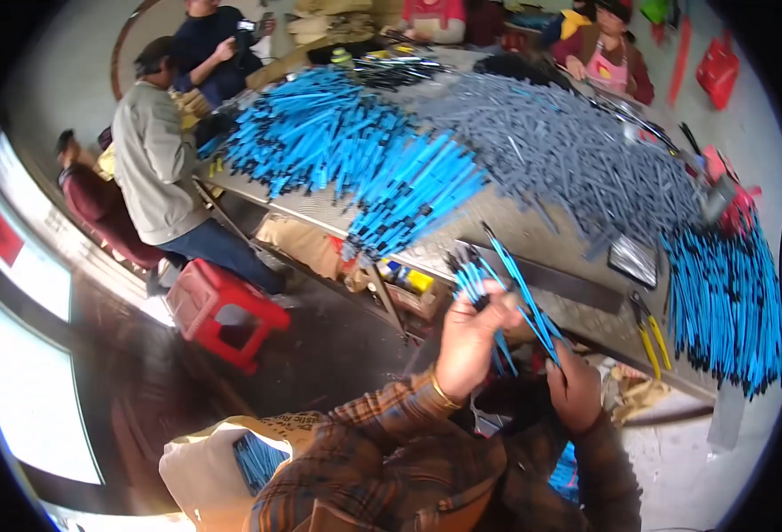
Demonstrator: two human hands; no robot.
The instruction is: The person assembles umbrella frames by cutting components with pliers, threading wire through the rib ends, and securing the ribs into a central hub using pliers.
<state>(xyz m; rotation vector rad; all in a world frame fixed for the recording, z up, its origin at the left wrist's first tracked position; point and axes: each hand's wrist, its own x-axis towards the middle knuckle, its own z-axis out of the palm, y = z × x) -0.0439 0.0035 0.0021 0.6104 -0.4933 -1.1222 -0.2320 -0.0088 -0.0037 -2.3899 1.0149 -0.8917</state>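
My left hand (469, 337) is closed around a bundle of thin blue sticks with black tips (472, 277), held upright in front of the table edge. Just to its right, my right hand (573, 383) grips a few more of the same blue sticks (524, 293), which slant up and to the left. Both forearms wear plaid sleeves, and a gold bangle sits on the left wrist. On the table (533, 239) beyond my hands lie big heaps of blue sticks (364, 160) and grey sticks (559, 151).
Another blue heap (728, 301) hangs over the table's right end, by yellow-handled pliers (650, 332) and a dark tray (632, 259). A red stool (222, 310) stands on the floor at left. Several people sit or stand around the table. A cloth bag holding blue sticks (249, 457) is below.
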